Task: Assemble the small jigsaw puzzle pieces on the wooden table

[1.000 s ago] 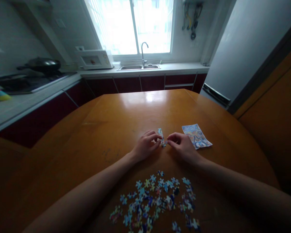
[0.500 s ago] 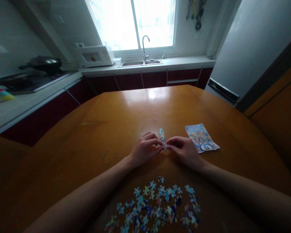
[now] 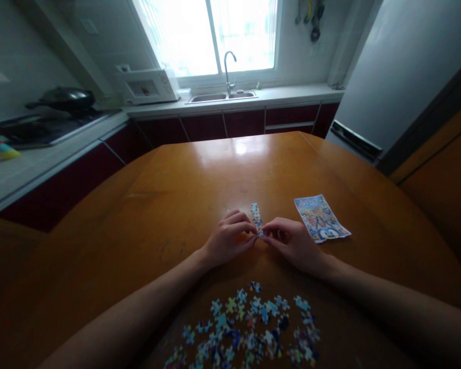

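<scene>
A narrow strip of joined jigsaw pieces [image 3: 256, 214] lies on the wooden table, running away from me. At its near end, my left hand [image 3: 233, 234] and my right hand [image 3: 289, 238] meet from either side, fingertips closed around a small puzzle piece [image 3: 260, 234]. Whether that piece is locked into the strip I cannot tell, as the fingers cover its edges. Closer to me lies a spread of many loose jigsaw pieces [image 3: 230, 320], mostly blue and white. To the right of my right hand rests a printed picture sheet [image 3: 319, 216] with cartoon figures.
The large wooden table [image 3: 200, 179] has angled far corners. Beyond it stand a counter with a sink [image 3: 207, 98] and tap, a white microwave [image 3: 149, 87], and a wok [image 3: 67, 99] on the stove. A grey fridge [image 3: 403, 66] is at the right.
My fingertips have shifted slightly at the strip's near end, and more of the small piece between them shows. The strip, the loose pieces and the sheet stay in place.
</scene>
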